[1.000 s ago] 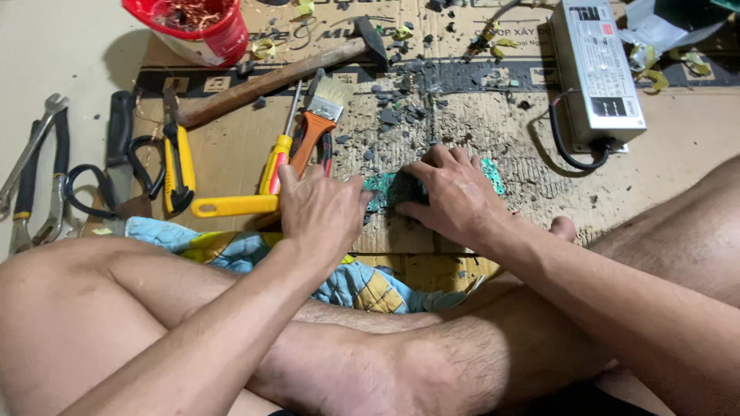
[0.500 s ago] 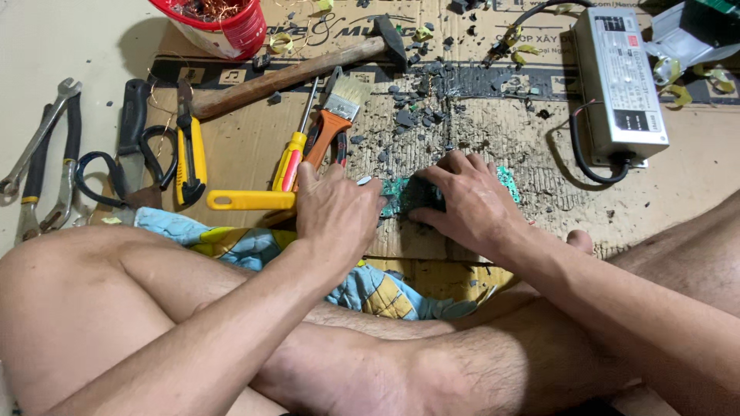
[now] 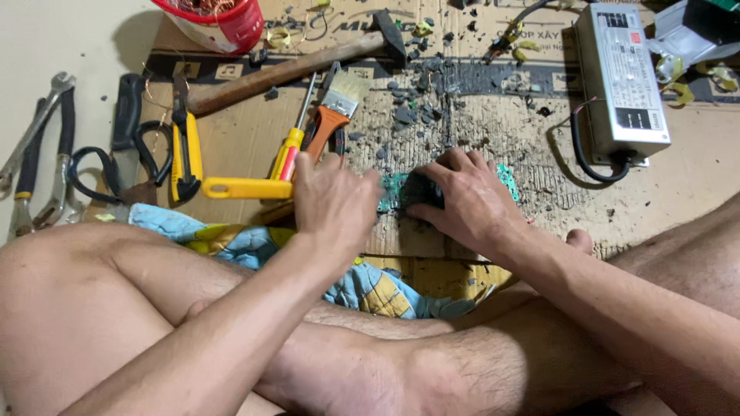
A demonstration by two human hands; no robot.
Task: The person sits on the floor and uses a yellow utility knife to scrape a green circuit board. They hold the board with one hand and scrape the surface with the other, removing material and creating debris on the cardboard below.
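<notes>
Left hand (image 3: 333, 202) fingers curled, gripping left end of green circuit board (image 3: 391, 191); right hand (image 3: 465, 199) fingers bent, pressing down over board's dark middle block (image 3: 422, 191); board flat on debris-strewn cardboard (image 3: 493, 123), just below paintbrush (image 3: 330, 115); hammer (image 3: 297, 68) and screwdriver (image 3: 289, 146) near.

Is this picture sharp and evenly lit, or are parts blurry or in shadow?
Head view: soft, even light with no harsh glare; the left hand looks slightly motion-blurred, while the right hand and the hammer are sharper; the red tub casts a soft shadow to its left; straight edges bow slightly near the frame's borders.
</notes>
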